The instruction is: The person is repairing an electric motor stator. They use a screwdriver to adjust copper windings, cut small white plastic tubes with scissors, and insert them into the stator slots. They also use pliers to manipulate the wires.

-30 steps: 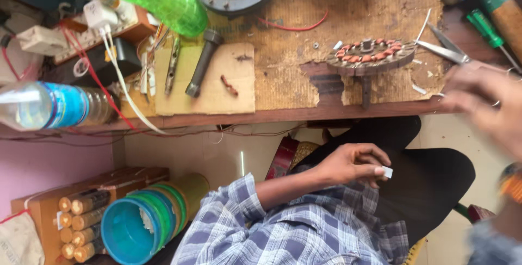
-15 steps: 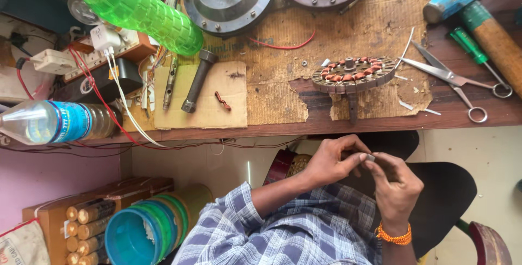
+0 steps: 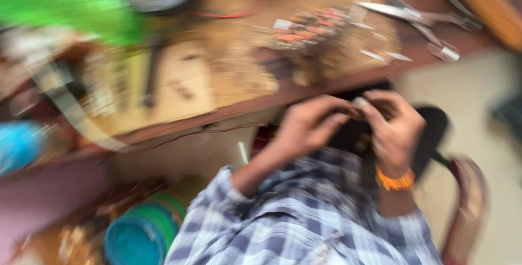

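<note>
- Left hand [image 3: 310,126] and right hand [image 3: 394,129]: brought together just below the bench [image 3: 228,110] edge, over the lap.
- Small pale piece [image 3: 360,102]: seen where the fingertips of both hands meet; blur prevents its kind from being told.
- Fingers: curled inward and pinched toward the piece; a firm grip by either hand cannot be confirmed.
- Handling, as judged: the piece is best held lightly between thumb and forefinger pads, with both wrists braced, so that it is not dropped to the floor.
- Wound coil part [image 3: 310,28] and scissors [image 3: 413,17]: left lying on the bench, well apart from the hands.
- Orange band [image 3: 395,181]: worn at the right wrist.
</note>
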Tool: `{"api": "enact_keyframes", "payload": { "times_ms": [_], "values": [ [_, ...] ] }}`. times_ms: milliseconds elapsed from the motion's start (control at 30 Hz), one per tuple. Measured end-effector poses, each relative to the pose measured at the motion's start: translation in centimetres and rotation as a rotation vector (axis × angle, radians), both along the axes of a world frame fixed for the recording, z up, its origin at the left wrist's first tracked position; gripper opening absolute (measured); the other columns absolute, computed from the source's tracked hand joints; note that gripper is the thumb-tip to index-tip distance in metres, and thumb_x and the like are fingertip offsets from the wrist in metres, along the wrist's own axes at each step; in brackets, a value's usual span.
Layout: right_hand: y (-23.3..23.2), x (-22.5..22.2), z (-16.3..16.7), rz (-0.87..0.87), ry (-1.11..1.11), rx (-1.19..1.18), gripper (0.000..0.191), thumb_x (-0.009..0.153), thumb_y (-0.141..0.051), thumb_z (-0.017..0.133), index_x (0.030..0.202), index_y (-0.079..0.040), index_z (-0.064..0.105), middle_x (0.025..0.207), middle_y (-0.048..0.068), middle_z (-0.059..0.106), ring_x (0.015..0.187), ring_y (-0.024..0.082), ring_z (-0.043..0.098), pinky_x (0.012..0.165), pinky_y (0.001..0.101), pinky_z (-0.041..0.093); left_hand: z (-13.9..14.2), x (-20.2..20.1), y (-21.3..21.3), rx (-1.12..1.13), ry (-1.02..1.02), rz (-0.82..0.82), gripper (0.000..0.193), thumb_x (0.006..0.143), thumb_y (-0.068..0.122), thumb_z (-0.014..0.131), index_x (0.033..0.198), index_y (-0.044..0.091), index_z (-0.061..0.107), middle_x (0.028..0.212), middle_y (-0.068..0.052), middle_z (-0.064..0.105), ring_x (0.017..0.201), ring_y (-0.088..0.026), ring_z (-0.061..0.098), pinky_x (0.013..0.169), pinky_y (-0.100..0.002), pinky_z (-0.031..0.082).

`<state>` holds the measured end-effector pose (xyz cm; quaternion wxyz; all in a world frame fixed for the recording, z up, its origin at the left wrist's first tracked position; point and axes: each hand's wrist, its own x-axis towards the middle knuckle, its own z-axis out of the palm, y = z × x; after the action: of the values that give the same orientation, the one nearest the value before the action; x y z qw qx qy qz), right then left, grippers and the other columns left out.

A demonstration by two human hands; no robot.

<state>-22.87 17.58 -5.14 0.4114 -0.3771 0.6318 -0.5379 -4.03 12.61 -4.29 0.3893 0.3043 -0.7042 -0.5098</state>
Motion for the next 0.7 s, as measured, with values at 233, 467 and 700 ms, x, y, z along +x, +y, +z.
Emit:
{"api": "enact_keyframes", "payload": {
  "times_ms": [233, 467, 700],
  "values": [
    [0.3, -2.1, -3.8, -0.125, -0.550, -0.120, 0.016, 0.100, -0.002, 0.070, 0.114, 0.003, 0.065, 0.096, 0.013, 0.073, 0.081, 0.018, 0.073, 0.075, 0.0323, 0.065, -1.5, 2.6, 0.3, 0.773, 0.286, -0.222, 0.018, 0.106, 0.018, 0.062, 0.113, 0.002, 0.067, 0.094, -0.007, 0.072, 0.077, -0.013, 0.071, 0.065, -0.023, 0.054],
    [1.0, -1.4, -3.7, -0.129, -0.604, -0.204, 0.011, 0.102, -0.003, 0.070, 0.110, 0.002, 0.064, 0.097, 0.013, 0.072, 0.082, 0.018, 0.073, 0.076, 0.0327, 0.065, -1.7, 1.3, 0.3, 0.776, 0.325, -0.214, 0.019, 0.105, 0.019, 0.063, 0.114, 0.002, 0.065, 0.093, -0.007, 0.071, 0.076, -0.012, 0.069, 0.059, -0.022, 0.052],
    [2.5, 0.1, -2.6, -0.037, -0.180, -0.242, 0.010, 0.105, 0.000, 0.072, 0.109, 0.003, 0.064, 0.098, 0.013, 0.073, 0.085, 0.018, 0.075, 0.079, 0.0308, 0.065, -1.5, -0.8, 0.4, 0.531, 0.177, -0.129, 0.030, 0.103, 0.024, 0.066, 0.127, 0.007, 0.061, 0.109, -0.003, 0.069, 0.091, -0.007, 0.068, 0.059, -0.020, 0.054]
  ]
}}
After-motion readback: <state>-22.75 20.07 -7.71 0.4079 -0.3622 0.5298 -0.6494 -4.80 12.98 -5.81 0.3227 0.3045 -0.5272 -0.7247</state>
